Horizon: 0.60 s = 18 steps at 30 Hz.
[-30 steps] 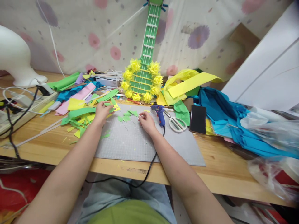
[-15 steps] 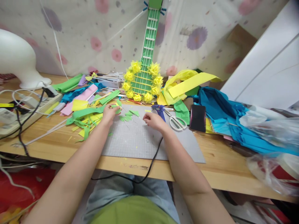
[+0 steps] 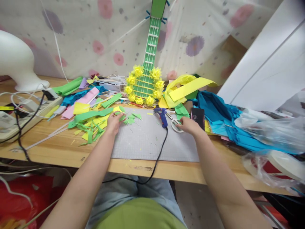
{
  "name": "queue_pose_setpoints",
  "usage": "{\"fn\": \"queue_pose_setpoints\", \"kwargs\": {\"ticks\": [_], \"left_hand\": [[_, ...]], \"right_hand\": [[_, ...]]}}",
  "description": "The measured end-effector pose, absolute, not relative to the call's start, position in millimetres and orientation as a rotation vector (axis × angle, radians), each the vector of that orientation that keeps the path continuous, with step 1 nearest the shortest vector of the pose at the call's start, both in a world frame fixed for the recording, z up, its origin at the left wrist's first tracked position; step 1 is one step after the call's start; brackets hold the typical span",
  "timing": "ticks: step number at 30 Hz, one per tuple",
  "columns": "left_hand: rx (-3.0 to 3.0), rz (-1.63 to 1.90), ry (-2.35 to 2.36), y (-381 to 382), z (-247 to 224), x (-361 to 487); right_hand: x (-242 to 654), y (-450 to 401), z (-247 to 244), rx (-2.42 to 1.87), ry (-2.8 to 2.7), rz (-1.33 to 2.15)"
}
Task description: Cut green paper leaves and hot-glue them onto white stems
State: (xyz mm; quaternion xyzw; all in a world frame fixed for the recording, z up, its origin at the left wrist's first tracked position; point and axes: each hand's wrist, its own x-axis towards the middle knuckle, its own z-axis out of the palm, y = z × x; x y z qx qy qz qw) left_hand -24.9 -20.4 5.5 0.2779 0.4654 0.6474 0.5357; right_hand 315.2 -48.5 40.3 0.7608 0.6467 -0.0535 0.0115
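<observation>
My left hand [image 3: 114, 123] is closed at the left edge of the grey cutting mat [image 3: 143, 146], with a green paper leaf [image 3: 122, 109] between its fingertips. Beside it lie several more green leaves [image 3: 131, 120] on thin wire-like stems. On the right, my right hand [image 3: 190, 125] has its fingers closed at the white handles of the scissors [image 3: 175, 126], partly covering them. A blue glue gun [image 3: 162, 117] lies between my hands, its black cord [image 3: 158, 157] running over the table's front edge.
Behind the mat a green paper guitar [image 3: 145, 81] with yellow flowers leans on the wall. Green and yellow scraps [image 3: 92, 122] lie left. A phone [image 3: 197, 117] and blue paper [image 3: 214, 103] lie right. A power strip [image 3: 35, 117] sits far left.
My right hand has moved right, from beside the glue gun to the scissors' handles. My left hand stays near the leaves, still with a green leaf. The view has shifted slightly.
</observation>
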Motion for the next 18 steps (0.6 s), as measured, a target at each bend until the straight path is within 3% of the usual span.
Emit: {"fn": "queue_pose_setpoints", "kwargs": {"ticks": [10,14,18], "left_hand": [[0.531,1.523,0.980,-16.2,5.4,-30.4],[0.515,1.516,0.974,-15.1,5.3,-30.9],[0.516,1.503,0.973,-14.9,5.7,-31.2]], "right_hand": [[302.7,-37.8,25.0,2.344,1.873,-0.072],[320.3,-41.3,36.2,2.437,2.019,-0.415],[341.7,-50.3,46.0,2.584,2.245,-1.002]]}}
